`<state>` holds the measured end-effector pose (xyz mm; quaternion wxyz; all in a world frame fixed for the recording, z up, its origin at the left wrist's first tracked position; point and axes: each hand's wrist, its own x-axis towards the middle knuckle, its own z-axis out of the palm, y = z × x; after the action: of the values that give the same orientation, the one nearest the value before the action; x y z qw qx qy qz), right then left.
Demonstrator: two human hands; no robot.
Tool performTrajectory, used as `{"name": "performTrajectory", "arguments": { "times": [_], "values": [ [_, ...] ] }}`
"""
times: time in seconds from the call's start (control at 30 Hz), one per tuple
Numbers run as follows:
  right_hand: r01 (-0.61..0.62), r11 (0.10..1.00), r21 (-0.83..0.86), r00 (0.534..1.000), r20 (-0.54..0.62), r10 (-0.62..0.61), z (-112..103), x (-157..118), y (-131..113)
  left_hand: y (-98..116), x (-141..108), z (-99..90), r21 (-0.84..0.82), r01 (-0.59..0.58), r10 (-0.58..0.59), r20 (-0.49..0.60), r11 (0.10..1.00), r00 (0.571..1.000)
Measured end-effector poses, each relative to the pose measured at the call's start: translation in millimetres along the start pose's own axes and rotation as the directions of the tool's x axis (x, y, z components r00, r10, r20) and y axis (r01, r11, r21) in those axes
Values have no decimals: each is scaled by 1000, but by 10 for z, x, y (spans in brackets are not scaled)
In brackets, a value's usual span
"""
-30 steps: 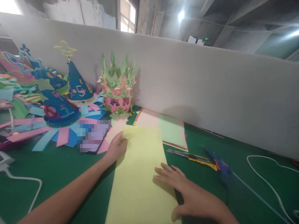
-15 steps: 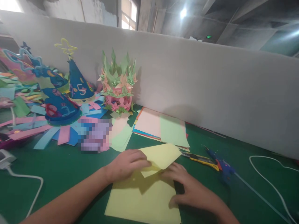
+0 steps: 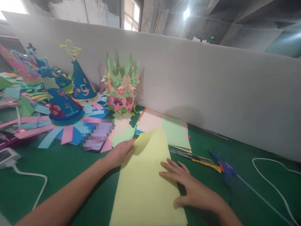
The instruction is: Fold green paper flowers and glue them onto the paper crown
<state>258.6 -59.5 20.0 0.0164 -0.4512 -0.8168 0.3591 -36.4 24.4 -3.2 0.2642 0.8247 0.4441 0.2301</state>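
Yellow paper lies lengthwise on the green table, its far end raised and slightly curled. My left hand is closed on the left edge of this paper near its far end, the fingertips partly hidden by it. Over the right edge, my right hand has its fingers spread, the fingertips on or just above the paper; contact cannot be told for sure. To the right of the paper lies a yellow utility knife with its blade out. A blue glue gun rests beside the knife.
Behind the yellow paper is a stack of coloured sheets. A paper-flower crown stands by the grey partition. Blue cone hats, paper strips and a blurred phone are at left. White cables run along both sides.
The folded-over far part of the yellow paper has been opened out away from me. My left hand has moved up and left with its edge; my right hand's fingers have come out onto the paper.
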Motion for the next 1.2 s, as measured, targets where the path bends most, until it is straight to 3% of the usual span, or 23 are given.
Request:
{"name": "performTrajectory", "arguments": {
  "times": [0.1, 0.17, 0.3, 0.37, 0.47, 0.57, 0.73, 0.87, 0.93, 1.0, 1.03, 1.07, 1.1, 1.13, 1.2],
  "values": [
    [-3, 1000, -21, 996, -92, 1, -21, 5, 9, -59, -1, 48, 123, 42, -34, -67, 992, 997],
    [-51, 994, -93, 972, -235, 28, -97, 24, 66, -113, -5, 87, 182, 41, -21, -108, 983, 994],
    [-224, 911, -345, 844, -536, 4, -374, 156, 309, -187, -21, 117, 185, 28, -5, -123, 982, 992],
    [-259, 865, -429, 831, -555, -26, -510, 269, 450, -197, -25, 115, 158, 44, -24, -127, 987, 992],
    [-275, 820, -501, 875, -484, -3, -649, 459, 620, -187, -18, 114, 158, 48, -19, -179, 986, 984],
    [-255, 841, -477, 929, -361, 77, -728, 632, 724, -152, -13, 115, 181, 78, -34, -237, 980, 971],
    [-203, 862, -464, 940, -340, 38, -781, 792, 762, -90, -22, 116, 80, 229, -200, -270, 970, 942],
    [-199, 873, -446, 899, -437, -18, -715, 670, 642, -71, 9, 110, -98, 232, -250, -267, 968, 931],
    [-223, 899, -377, 839, -544, -20, -639, 514, 524, -68, 55, 102, -179, 231, -273, -264, 956, 925],
    [-242, 928, -284, 747, -664, -8, -537, 325, 384, -70, 115, 91, -244, 225, -285, -251, 943, 925],
    [-205, 941, -270, 757, -653, -22, -479, 232, 313, -73, 147, 85, -252, 233, -294, -238, 939, 926],
    [-143, 954, -263, 816, -577, -37, -420, 146, 247, -76, 176, 78, -240, 253, -307, -226, 937, 925],
    [-76, 964, -256, 903, -428, -42, -363, 74, 187, -80, 202, 70, -212, 277, -321, -214, 937, 923],
    [-18, 972, -235, 958, -281, -50, -308, 18, 136, -83, 222, 62, -186, 296, -332, -210, 937, 919],
    [14, 988, -151, 996, -80, -26, -221, -43, 67, -86, 244, 47, -179, 296, -331, -214, 938, 919]
  ]
}}
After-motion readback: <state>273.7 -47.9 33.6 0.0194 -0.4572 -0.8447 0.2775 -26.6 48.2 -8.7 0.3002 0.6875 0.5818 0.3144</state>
